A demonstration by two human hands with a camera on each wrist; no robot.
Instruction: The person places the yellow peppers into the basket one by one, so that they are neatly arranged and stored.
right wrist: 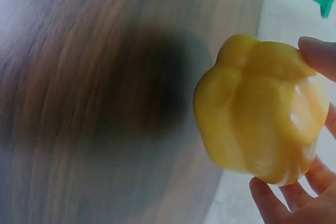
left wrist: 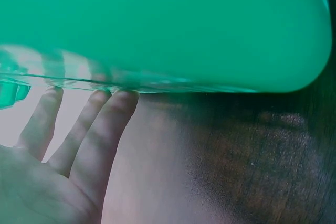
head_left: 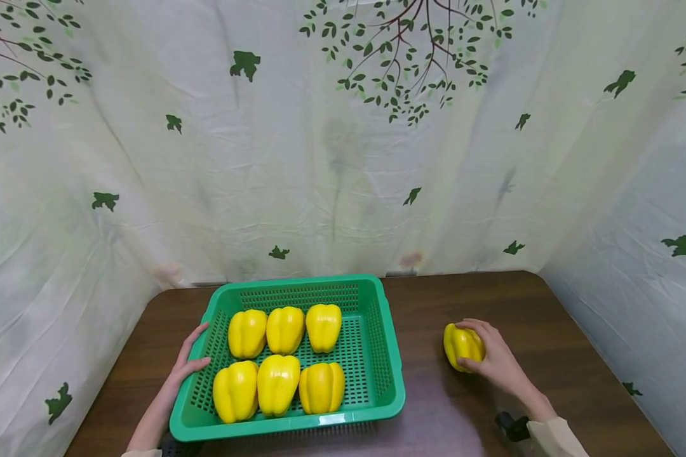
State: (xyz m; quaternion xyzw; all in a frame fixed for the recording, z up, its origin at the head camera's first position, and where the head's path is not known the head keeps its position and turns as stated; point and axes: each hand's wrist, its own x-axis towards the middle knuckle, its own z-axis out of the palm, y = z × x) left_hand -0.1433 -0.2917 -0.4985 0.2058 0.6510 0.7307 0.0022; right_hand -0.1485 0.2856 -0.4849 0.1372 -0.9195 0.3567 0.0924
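Observation:
A glossy yellow bell pepper (head_left: 462, 346) is in my right hand (head_left: 494, 358), right of the basket. Thumb and fingers grip it from opposite sides, and the right wrist view shows the pepper (right wrist: 260, 111) lifted, its shadow on the wood. My left hand (head_left: 185, 358) rests against the left side of a green plastic basket (head_left: 394, 355). In the left wrist view, straight fingers (left wrist: 102, 129) touch the basket's wall (left wrist: 184, 30) with their tips. Inside the basket lie two rows of three yellow bell peppers, including a front middle pepper (head_left: 278, 385), towards its left and middle.
A dark brown wooden table (head_left: 434, 298) with rounded far corners carries the basket. Behind and beside it hang pale curtains (head_left: 343, 158) printed with leaves and branches. A black wrist strap (head_left: 512, 426) sits by the right sleeve (head_left: 557, 438).

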